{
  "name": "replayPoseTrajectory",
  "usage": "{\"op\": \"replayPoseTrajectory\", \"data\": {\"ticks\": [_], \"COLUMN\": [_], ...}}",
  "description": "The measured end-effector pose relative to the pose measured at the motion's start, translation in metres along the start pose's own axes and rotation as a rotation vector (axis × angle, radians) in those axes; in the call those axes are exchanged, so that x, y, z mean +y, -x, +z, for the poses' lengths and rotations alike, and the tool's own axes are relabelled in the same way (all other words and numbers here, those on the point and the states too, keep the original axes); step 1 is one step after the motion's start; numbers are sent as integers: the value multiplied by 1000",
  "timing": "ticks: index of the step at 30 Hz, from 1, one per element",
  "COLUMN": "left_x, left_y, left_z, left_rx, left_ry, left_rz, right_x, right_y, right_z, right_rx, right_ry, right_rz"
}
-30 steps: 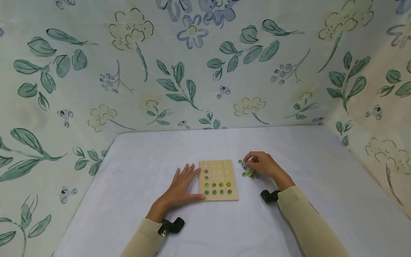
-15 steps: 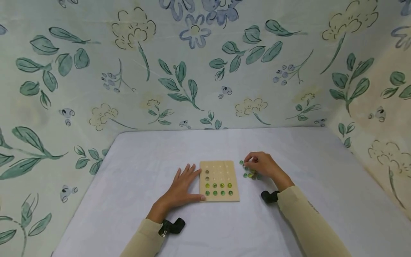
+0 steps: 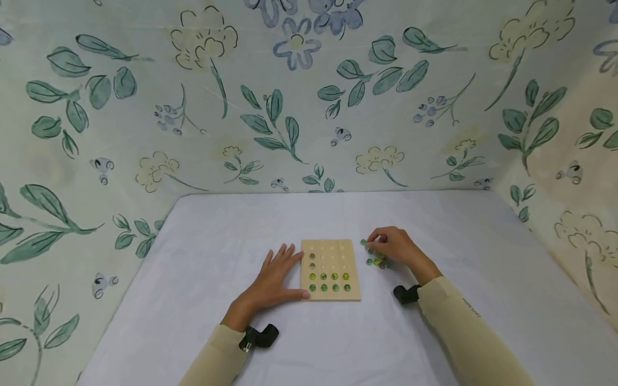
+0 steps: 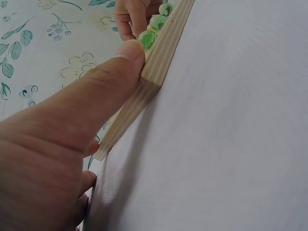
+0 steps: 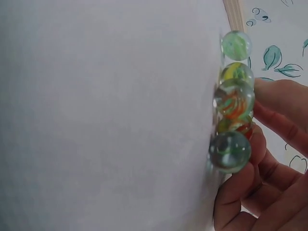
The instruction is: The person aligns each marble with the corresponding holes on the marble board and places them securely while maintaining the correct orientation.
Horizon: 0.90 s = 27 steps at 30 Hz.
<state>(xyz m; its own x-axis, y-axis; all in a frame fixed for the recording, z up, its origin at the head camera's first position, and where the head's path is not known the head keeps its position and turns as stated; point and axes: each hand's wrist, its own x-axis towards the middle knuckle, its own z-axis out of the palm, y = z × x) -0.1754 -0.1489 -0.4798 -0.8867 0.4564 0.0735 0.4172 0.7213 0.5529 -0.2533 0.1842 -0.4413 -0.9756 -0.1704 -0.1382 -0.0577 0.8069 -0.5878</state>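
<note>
A square wooden marble board (image 3: 333,252) lies on the white-covered table. Its two near rows hold green marbles (image 3: 335,288) and yellow-green marbles (image 3: 335,276); two brownish marbles sit farther up the left column. My left hand (image 3: 270,281) spreads along the board's left side, thumb on the near left corner, fingertips at the left edge. Right of the board my right hand (image 3: 397,249) bends over a loose pile of glass marbles (image 3: 376,262), thumb and index finger close together. Marbles (image 5: 233,103) block the right wrist view of the fingertips, and I cannot tell whether they pinch one.
One green marble (image 3: 363,242) lies at the pile's far left, beside the right fingertips. White cloth (image 3: 232,230) covers the table, which ends at a floral fabric backdrop (image 3: 289,107). Black wrist cameras (image 3: 260,338) sit on both wrists.
The head view has shifted slightly. Both hands stay nearly where they were, the right one with a small movement of its fingertips at the marble pile. The marbles on the board are unchanged.
</note>
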Motion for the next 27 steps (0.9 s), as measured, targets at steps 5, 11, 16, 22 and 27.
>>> {"op": "replayPoseTrajectory", "data": {"ticks": [5, 11, 16, 22, 27], "left_x": [0, -1, -1, -2, -1], "left_y": [0, 1, 1, 0, -1], "left_z": [0, 2, 2, 3, 3], "left_rx": [1, 1, 1, 6, 5], "left_ry": [1, -7, -10, -13, -15], "left_rz": [0, -7, -8, -7, -8], "right_x": [1, -1, -3, -1, 2], "right_y": [0, -1, -1, 0, 0], "right_z": [2, 3, 3, 0, 0], "right_rx": [1, -17, -18, -11, -10], "right_ry": [15, 22, 25, 7, -3], "right_rz": [-15, -4, 4, -1, -14]}}
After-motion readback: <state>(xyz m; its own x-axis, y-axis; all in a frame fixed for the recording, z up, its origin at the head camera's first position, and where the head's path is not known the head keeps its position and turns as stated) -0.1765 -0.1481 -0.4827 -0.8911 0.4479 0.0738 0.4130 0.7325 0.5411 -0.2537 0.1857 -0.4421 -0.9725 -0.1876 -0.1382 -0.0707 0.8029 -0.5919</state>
